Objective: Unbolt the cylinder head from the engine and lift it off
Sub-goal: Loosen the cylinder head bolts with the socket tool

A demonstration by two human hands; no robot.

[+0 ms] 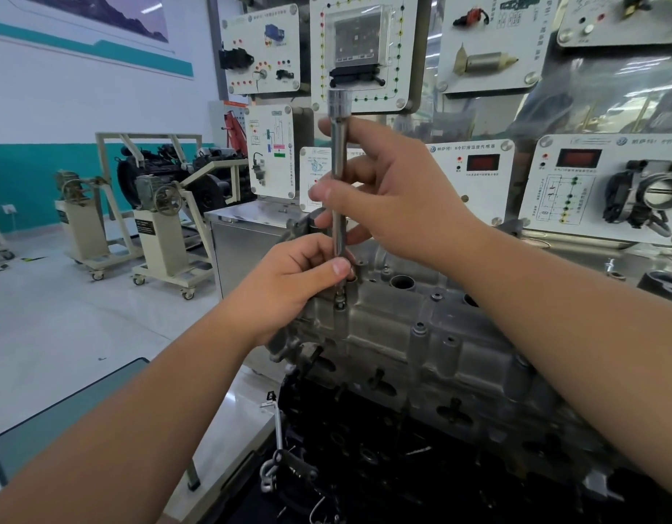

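Note:
The grey aluminium cylinder head [410, 334] sits on top of the dark engine block [421, 459], running from centre to lower right. A long steel socket extension bar [339, 153] stands upright over a bolt hole [340, 296] at the head's left end. My right hand [395, 198] grips the bar's middle with fingers and thumb curled round it. Lower down, my left hand [293, 285] pinches the bar's bottom end just above the head, thumb on its right side. The bar's tip is hidden behind my left hand.
Training panels with sensors and a throttle body [644, 198] line the wall right behind the engine. A steel cabinet [247, 236] stands behind the head's left end. Engine stands on castors [164, 240] sit on the floor at the left. A dark-topped table [62, 414] is at lower left.

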